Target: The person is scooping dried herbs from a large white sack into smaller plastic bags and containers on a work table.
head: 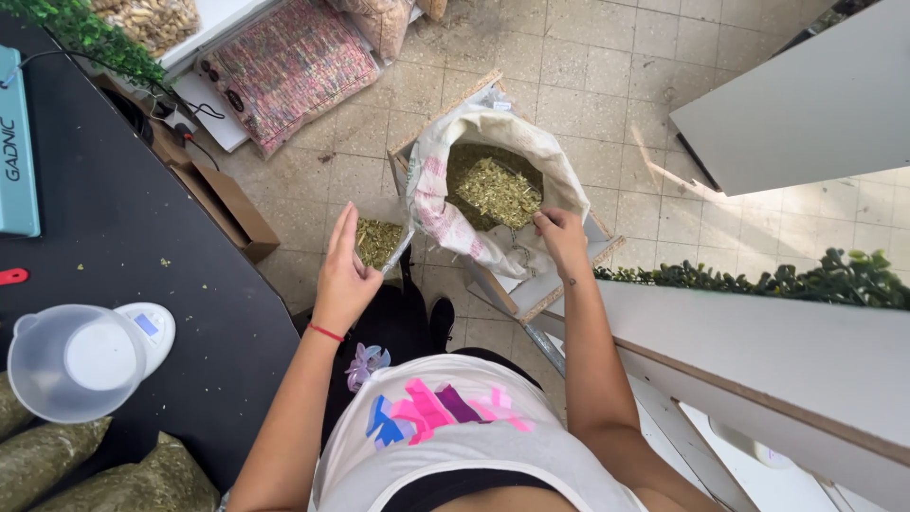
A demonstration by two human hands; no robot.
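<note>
Tiled floor point(588, 76), dusty and beige, filled the middle of the view, with a black surface point(114, 256) along the left side. Large white sack point(493, 128) stood open on the floor inside a low wooden frame, its rim rolled down, full of green dried chopped herb point(498, 190). Right hand point(561, 237) was at the near rim of the sack, fingers curled as if gripping a scoop loaded with the herb; the handle was hidden, so the grip was unclear. Left hand point(343, 275) held a small clear bag point(381, 242) by its mouth, fingers spread narrow around the opening; the bag was partly filled with the same herb and hung just left of the sack, touching its side. Red string bracelet on the left wrist.

On the black surface near its front-left corner sat a small white kitchen scale point(152, 327) with an empty clear plastic measuring jug point(71, 365) on it. Filled bags of herb point(104, 474) lay at the bottom-left edge. Teal device point(17, 142) sat at the far-left edge, red item just below it. Open cardboard box point(227, 209) stood on the floor against the surface's right edge. Sack of pink mixed grain point(289, 66) lay on the floor at top, with a bag of nuts point(152, 19) beside it. Grey-white counter point(758, 351) with green plant trim ran along the right.
</note>
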